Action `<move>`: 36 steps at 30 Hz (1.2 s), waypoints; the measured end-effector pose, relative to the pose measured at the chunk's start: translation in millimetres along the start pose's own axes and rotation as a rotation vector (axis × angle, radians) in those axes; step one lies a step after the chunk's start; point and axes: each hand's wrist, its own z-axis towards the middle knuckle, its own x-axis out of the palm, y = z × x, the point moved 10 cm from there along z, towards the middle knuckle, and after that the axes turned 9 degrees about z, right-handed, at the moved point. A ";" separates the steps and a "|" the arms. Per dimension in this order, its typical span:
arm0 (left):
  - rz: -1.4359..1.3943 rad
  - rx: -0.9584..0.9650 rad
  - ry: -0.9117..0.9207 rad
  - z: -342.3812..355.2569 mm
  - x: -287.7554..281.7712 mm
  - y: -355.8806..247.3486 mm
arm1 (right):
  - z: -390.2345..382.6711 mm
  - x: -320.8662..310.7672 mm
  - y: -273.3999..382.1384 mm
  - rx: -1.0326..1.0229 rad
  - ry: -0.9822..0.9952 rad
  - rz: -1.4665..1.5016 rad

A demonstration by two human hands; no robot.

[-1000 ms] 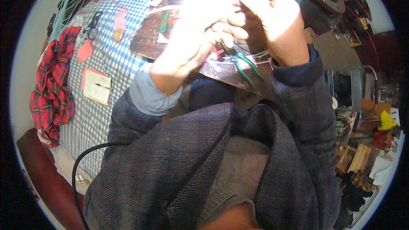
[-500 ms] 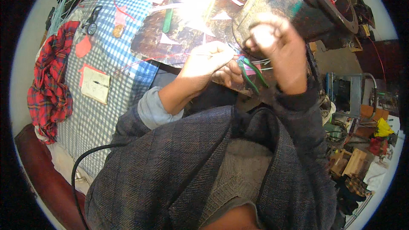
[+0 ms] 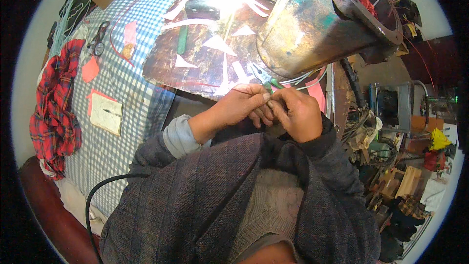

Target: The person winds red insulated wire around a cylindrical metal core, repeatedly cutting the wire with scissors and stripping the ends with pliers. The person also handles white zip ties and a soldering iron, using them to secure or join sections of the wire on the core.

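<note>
My left hand (image 3: 242,104) has its thumb and forefinger pinched together around a thin red wire (image 3: 202,85), which trails off to the left across the edge of the board. Thumb to thumb with it, my right hand (image 3: 299,112) is closed in a pinch; what sits between its fingertips is hidden. Just beyond the fingers lie pliers (image 3: 262,75) with green handles, jaws pointing away, on the worn wooden board (image 3: 159,61). Both hands hover at the near edge of that board.
A heavy metal casing (image 3: 298,34) with red wire inside leans at the right. White paper scraps (image 3: 220,45) and a green-handled tool (image 3: 182,40) lie on the board, under a glaring light. A notebook with a pen (image 3: 106,113) rests on the checked cloth (image 3: 137,88).
My right hand has come down and inward from beside the casing to meet my left fingertips. My left hand sits slightly lower, and the whole view has shifted a little.
</note>
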 end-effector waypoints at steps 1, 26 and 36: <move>0.018 -0.007 0.010 1.8 0.9 0.1 | -0.4 2.0 -4.4 0.032 0.019 0.004; 0.310 0.132 -0.320 -28.4 -145.7 -122.5 | -45.7 60.5 -72.1 0.544 0.239 0.602; 0.293 0.341 -0.678 -52.1 -212.6 -134.3 | -65.5 84.3 -83.3 0.719 0.206 0.984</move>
